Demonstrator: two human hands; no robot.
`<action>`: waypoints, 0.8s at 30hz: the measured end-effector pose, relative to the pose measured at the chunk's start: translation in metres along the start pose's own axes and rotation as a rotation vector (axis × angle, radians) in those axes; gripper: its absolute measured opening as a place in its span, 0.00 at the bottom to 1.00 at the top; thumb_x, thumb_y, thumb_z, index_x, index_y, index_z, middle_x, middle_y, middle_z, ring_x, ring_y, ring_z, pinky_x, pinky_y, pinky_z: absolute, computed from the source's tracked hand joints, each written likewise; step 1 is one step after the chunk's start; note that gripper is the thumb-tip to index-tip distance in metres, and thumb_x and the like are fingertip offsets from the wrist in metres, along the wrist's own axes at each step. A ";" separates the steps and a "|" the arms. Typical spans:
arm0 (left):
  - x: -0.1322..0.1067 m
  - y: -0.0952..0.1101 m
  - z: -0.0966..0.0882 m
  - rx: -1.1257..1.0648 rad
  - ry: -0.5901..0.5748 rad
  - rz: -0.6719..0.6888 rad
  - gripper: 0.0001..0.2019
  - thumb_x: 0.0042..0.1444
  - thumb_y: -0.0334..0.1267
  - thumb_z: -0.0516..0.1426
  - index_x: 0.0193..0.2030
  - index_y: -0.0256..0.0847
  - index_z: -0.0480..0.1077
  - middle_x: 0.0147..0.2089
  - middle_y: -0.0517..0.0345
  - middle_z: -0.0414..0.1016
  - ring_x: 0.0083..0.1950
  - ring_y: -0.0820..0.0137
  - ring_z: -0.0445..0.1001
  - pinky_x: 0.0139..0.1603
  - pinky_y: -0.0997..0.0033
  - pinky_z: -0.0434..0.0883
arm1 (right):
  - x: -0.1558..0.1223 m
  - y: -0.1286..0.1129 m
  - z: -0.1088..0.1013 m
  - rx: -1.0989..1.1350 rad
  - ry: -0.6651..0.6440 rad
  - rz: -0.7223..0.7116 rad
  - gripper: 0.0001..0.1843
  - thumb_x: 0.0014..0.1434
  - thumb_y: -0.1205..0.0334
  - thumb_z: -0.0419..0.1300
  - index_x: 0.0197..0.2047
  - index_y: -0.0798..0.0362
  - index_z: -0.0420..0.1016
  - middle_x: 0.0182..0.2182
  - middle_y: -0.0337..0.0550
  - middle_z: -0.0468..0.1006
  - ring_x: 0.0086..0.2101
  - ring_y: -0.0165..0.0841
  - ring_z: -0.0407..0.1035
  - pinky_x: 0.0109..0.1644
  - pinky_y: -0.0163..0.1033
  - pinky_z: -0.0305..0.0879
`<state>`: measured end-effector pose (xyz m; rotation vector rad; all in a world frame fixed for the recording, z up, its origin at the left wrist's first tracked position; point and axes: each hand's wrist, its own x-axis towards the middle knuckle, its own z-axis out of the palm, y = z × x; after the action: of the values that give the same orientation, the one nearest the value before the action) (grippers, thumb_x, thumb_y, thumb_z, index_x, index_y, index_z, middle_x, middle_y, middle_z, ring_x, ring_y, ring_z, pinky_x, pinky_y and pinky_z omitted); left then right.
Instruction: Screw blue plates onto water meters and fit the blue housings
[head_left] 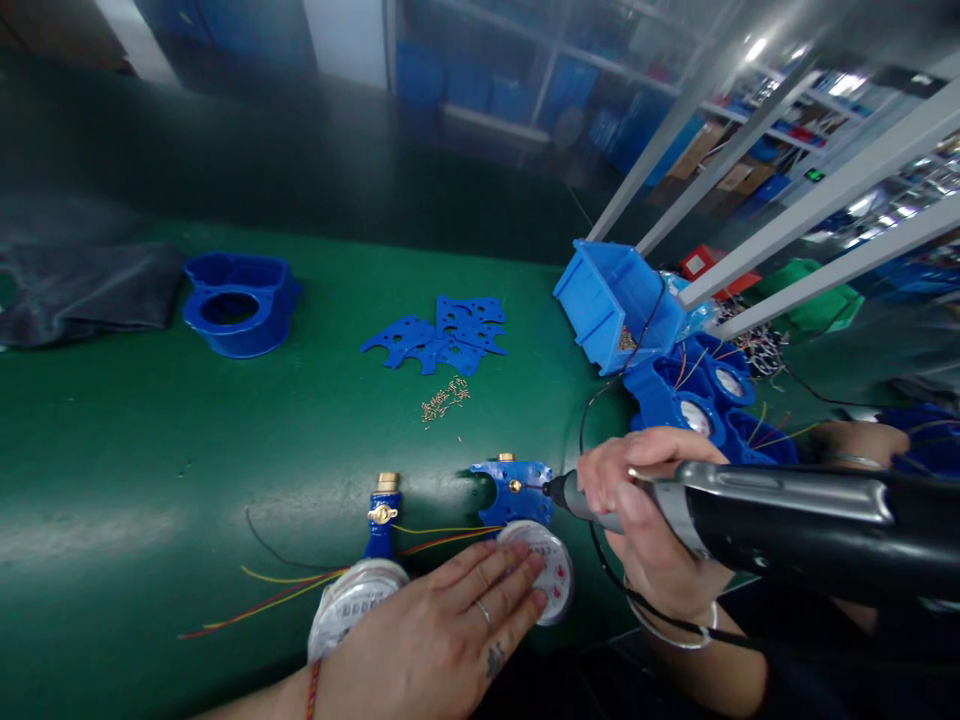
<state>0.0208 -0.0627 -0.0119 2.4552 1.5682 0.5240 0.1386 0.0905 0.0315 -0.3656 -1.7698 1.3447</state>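
Note:
My right hand (652, 510) grips a black and grey electric screwdriver (787, 525). Its bit reaches left to a brass fitting on a blue plate (536, 475); whether the bit is seated in a screw is too small to tell. My left hand (450, 625) lies with fingers stretched over the round dial of a water meter (559, 570) just below that plate. Left of it, a second water meter (349, 600) stands with a brass valve (382, 512) behind it, and red and yellow wires (277, 595) run out from it.
Loose blue plates (454, 330) and a scatter of small screws (444, 400) lie farther back. A blue bin (607, 300) stands at right, beside blue housings (705, 390) with wires. At left are a blue housing (240, 300) and dark cloth (90, 290). A cable (585, 430) crosses near the right hand.

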 end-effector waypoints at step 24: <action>0.002 -0.009 0.005 0.190 0.043 0.108 0.18 0.67 0.30 0.45 0.60 0.41 0.63 0.62 0.64 0.67 0.61 0.74 0.65 0.57 0.74 0.64 | 0.075 0.112 0.020 0.245 0.286 -0.092 0.10 0.51 0.59 0.59 0.36 0.50 0.62 0.20 0.29 0.65 0.20 0.26 0.63 0.27 0.35 0.63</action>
<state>0.0163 -0.0571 -0.0194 2.6991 1.5747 0.4666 0.0502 0.1699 -0.0356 -0.3191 -1.3550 1.3515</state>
